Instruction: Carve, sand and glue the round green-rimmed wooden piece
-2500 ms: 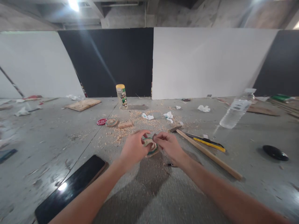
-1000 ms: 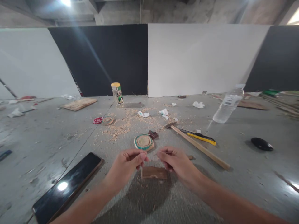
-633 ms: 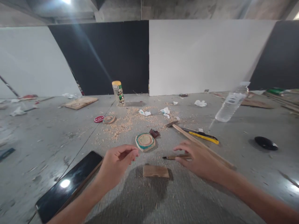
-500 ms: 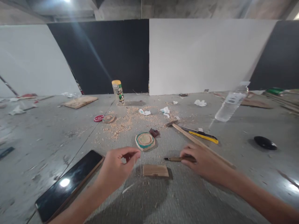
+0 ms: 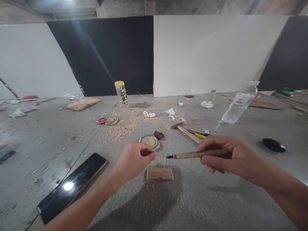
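Observation:
My right hand (image 5: 231, 157) is closed round a thin wooden-handled carving tool (image 5: 192, 155), held level above the floor with its dark tip pointing left. My left hand (image 5: 134, 158) hovers with thumb and fingers pinched together, above and just left of a small flat wooden block (image 5: 160, 173); what it pinches, if anything, is too small to make out. A round wooden disc with a green rim (image 5: 149, 141) lies just beyond the left hand, with a dark brown scrap (image 5: 158, 135) beside it.
A black phone (image 5: 71, 186) lies at the near left. A hammer (image 5: 186, 131) and a yellow utility knife (image 5: 201, 135) lie behind my right hand. Further off are a water bottle (image 5: 238, 107), a yellow-capped canister (image 5: 121, 93), a black oval object (image 5: 273, 145) and wood shavings (image 5: 127, 126).
Both hands let go of the disc, which now lies on the floor. My right hand reached right, picked the carving tool off the floor and lifted it. My left hand stayed pinched.

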A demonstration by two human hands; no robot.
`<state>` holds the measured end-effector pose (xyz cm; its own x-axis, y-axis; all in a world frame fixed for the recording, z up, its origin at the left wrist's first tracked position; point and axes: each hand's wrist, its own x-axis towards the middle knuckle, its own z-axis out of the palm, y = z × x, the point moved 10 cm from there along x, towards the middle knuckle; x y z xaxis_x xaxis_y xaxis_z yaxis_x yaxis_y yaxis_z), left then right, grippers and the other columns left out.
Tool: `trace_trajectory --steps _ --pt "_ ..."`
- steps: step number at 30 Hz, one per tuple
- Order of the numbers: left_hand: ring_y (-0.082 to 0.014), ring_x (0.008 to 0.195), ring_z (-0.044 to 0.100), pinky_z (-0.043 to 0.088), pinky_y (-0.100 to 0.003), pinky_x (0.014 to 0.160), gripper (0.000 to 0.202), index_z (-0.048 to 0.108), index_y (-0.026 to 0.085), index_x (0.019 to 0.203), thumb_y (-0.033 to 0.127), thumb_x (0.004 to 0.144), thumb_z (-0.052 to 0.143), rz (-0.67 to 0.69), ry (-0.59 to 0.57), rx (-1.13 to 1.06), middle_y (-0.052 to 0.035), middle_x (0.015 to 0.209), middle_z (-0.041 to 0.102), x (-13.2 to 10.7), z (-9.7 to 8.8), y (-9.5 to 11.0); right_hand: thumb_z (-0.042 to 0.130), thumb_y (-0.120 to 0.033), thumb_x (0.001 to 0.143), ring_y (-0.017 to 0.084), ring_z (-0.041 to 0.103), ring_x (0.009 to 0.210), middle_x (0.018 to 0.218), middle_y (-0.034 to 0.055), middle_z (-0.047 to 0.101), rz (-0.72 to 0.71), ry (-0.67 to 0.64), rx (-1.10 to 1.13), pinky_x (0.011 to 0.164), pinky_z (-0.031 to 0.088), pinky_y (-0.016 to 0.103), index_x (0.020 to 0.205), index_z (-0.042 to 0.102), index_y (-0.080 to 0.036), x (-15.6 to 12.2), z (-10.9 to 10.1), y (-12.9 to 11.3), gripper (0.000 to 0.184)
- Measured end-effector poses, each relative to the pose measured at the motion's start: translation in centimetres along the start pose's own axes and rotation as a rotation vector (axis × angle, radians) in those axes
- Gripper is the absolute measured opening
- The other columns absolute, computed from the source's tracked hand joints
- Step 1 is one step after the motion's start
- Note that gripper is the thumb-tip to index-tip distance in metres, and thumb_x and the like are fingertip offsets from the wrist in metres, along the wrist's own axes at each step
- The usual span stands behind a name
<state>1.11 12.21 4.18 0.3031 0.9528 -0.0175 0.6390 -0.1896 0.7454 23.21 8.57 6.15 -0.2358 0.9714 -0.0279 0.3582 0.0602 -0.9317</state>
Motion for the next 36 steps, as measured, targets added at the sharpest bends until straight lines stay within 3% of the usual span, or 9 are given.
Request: trace_trajectory --steps 4,6,11,15,19,30,36 --pt "-0.0157 0.058 0.058 0.036 -0.025 0.052 0.024 0.071 0.018 0.067 0.037 0.078 0.060 0.010 0.022 -0.042 -0.0015 0.060 0.065 0.5 -0.1 -0.4 0.078 -0.047 0.071 0.012 0.047 0.042 0.051 -0.0027 0.053 -0.069 0.120 0.137 0.035 0.031 0.024 0.081 0.067 -0.025 0.1 -1.8 -2.3 0.027" --pt "-0.0149 0.055 0.056 0.035 -0.024 0.048 0.026 0.071 0.018 0.066 0.038 0.078 0.061 -0.012 0.024 -0.049 -0.0016 0.058 0.065 0.5 -0.2 -0.8 0.075 -0.052 0.073 0.012 0.047 0.043 0.052 -0.0029 0.051 -0.149 0.170 0.136 0.037 0.033 0.025 0.080 0.066 -0.024 0.1 -1.7 -3.5 0.029" --pt "-0.0121 0.049 0.054 0.040 -0.022 0.046 0.025 0.071 0.016 0.071 0.039 0.076 0.063 -0.084 -0.034 -0.196 -0.0016 0.059 0.065 0.7 0.7 -1.8 0.056 -0.046 0.091 0.015 0.054 0.057 0.065 0.0012 0.062 -0.318 0.103 -0.290 0.052 0.041 0.028 0.073 0.062 -0.024 0.4 3.2 -5.9 0.029" --pt "-0.0111 0.049 0.054 0.043 -0.022 0.047 0.022 0.070 0.014 0.072 0.035 0.075 0.064 -0.121 -0.057 -0.283 -0.0015 0.059 0.063 1.0 1.4 -2.6 0.054 -0.038 0.093 0.015 0.057 0.063 0.072 0.0007 0.067 -0.328 0.001 -0.438 0.057 0.040 0.028 0.076 0.063 -0.023 1.6 6.9 -5.8 0.025" --pt "-0.0106 0.049 0.054 0.044 -0.021 0.046 0.021 0.071 0.013 0.075 0.032 0.075 0.063 -0.145 -0.057 -0.308 -0.0018 0.059 0.063 1.2 1.6 -3.0 0.052 -0.037 0.094 0.013 0.050 0.056 0.064 -0.0010 0.061 -0.318 -0.060 -0.443 0.054 0.036 0.026 0.075 0.062 -0.021 2.7 8.3 -5.4 0.026" --pt "-0.0112 0.050 0.055 0.043 -0.021 0.045 0.020 0.070 0.014 0.073 0.034 0.076 0.064 -0.167 -0.065 -0.354 -0.0011 0.056 0.062 0.9 1.7 -2.9 0.054 -0.037 0.093 0.012 0.049 0.056 0.063 -0.0021 0.061 -0.308 -0.064 -0.429 0.054 0.035 0.026 0.076 0.064 -0.021 3.1 8.7 -4.7 0.025" --pt "-0.0116 0.053 0.056 0.048 -0.023 0.050 0.023 0.072 0.014 0.075 0.035 0.075 0.064 -0.115 -0.064 -0.353 -0.0036 0.064 0.066 0.9 1.7 -2.8 0.055 -0.036 0.092 0.011 0.049 0.055 0.063 -0.0028 0.061 -0.315 -0.058 -0.434 0.053 0.035 0.024 0.076 0.064 -0.020 2.8 8.8 -4.9 0.024"
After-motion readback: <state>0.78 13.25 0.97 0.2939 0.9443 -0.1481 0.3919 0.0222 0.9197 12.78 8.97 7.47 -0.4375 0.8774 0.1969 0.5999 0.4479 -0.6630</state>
